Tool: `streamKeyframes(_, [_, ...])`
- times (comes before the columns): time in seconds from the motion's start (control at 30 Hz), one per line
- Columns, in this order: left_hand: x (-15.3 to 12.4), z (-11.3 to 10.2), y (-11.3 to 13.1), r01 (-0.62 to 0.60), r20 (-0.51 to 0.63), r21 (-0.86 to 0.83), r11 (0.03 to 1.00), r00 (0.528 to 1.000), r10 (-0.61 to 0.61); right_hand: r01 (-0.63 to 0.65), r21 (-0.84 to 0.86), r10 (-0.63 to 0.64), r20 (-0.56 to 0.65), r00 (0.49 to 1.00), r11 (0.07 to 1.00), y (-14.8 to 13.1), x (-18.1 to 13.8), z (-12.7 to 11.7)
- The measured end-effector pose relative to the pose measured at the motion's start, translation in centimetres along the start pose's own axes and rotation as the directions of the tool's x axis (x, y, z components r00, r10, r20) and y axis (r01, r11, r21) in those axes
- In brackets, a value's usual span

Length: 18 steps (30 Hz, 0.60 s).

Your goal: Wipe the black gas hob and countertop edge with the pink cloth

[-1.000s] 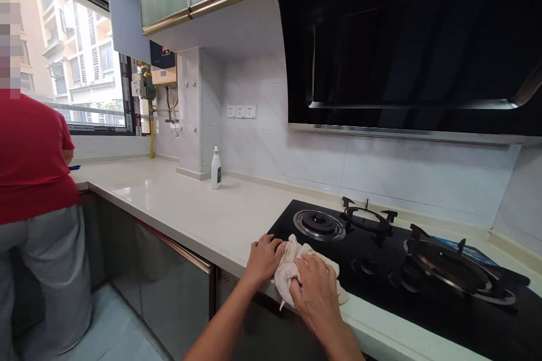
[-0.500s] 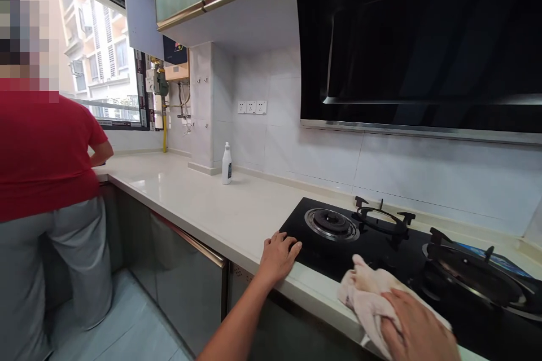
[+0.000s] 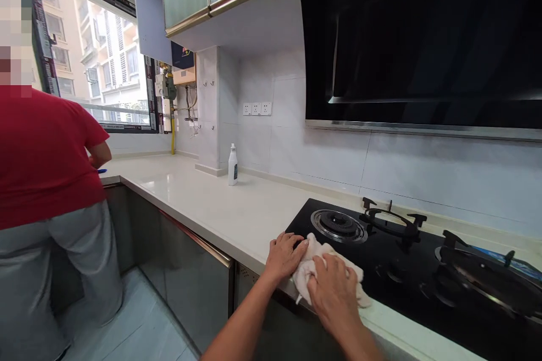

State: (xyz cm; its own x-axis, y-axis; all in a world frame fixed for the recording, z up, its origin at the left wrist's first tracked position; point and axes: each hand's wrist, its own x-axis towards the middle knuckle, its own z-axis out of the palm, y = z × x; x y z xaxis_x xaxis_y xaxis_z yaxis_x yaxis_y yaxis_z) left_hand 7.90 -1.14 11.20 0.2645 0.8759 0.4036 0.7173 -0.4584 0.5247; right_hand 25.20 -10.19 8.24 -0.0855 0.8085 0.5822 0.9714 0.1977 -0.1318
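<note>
A crumpled, pale cloth [image 3: 314, 247] lies at the front left of the black gas hob [image 3: 372, 251], partly over the counter edge. My right hand [image 3: 334, 290] presses down on it with curled fingers, gripping the fabric. Just left of the cloth, my left hand [image 3: 284, 256] rests on the hob's front left corner, fingers slightly apart and laid over the surface. Its thumb side meets the cloth, and I see nothing held in it. Behind both hands is the left burner [image 3: 339, 225], without its pan support.
A white bottle [image 3: 232, 166] stands on the pale counter [image 3: 199, 197] by the wall. Black pan supports [image 3: 392, 223] rise from the hob, below a large range hood [image 3: 415, 39]. At left, a person in a red shirt [image 3: 51, 152] faces the far counter near the window.
My right hand has slid the cloth left along the hob's front edge until it meets my left hand. The left hand stays at the corner. The view has shifted slightly left.
</note>
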Motion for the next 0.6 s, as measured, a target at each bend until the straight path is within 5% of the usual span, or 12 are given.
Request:
streamKeyframes(0.13, [0.3, -0.8, -0.6, 0.037, -0.033, -0.108, 0.993, 0.999, -0.041, 0.046, 0.121, -0.047, 0.008, 0.999, 0.992, 0.5, 1.4, -1.0])
streamKeyframes(0.3, [-0.7, -1.0, -0.3, 0.004, -0.090, -0.064, 0.998, 0.996, -0.010, -0.038, 0.253, 0.044, -0.016, 0.999, 0.967, 5.2, 0.9, -2.9])
streamKeyframes(0.47, [-2.4, 0.4, 3.3, -0.261, 0.076, 0.031, 0.965, 0.963, 0.258, -0.230, 0.327, 0.242, 0.005, 0.970, 0.917, 11.3, -3.0, -5.6])
streamKeyframes(0.6, [-3.1, 3.3, 6.8, -0.321, 0.138, 0.058, 0.945, 0.941, 0.310, -0.406, 0.398, 0.446, -0.010, 0.895, 0.823, 14.4, -6.0, -5.7])
